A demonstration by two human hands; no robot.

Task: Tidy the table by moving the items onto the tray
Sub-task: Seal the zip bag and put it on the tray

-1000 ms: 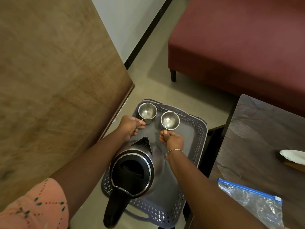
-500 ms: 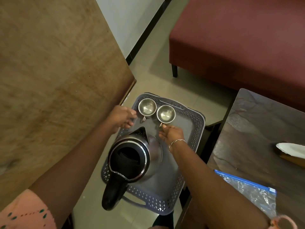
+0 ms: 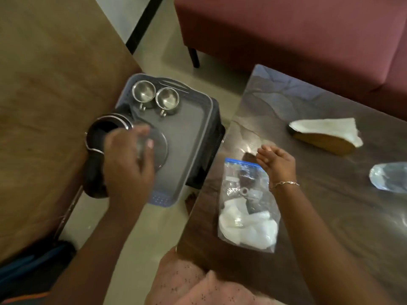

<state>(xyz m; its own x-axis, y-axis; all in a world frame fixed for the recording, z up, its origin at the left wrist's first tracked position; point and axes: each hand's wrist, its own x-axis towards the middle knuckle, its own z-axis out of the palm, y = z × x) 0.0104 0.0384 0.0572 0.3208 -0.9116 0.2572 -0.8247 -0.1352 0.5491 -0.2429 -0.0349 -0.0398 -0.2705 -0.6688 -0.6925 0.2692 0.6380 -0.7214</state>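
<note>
Clear zip bag [image 3: 246, 203], blue seal, held white items; lay flat on table [image 3: 330, 194]. Right hand [image 3: 277, 164] hovered above, fingers loose, empty. Left hand [image 3: 127, 164] blurred; grip indeterminate.

Left hand [image 3: 127, 164] blurred, fingers spread; right hand [image 3: 278, 164] open, palm down.

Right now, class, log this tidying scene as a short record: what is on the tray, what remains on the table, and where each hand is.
on tray: kettle; two steel cups, side by side at far end
on table: zip bag; cloth-covered item; clear plastic item at right edge
left hand: above kettle, blurred
right hand: open, at the bag's top edge
task: unfinished
</note>
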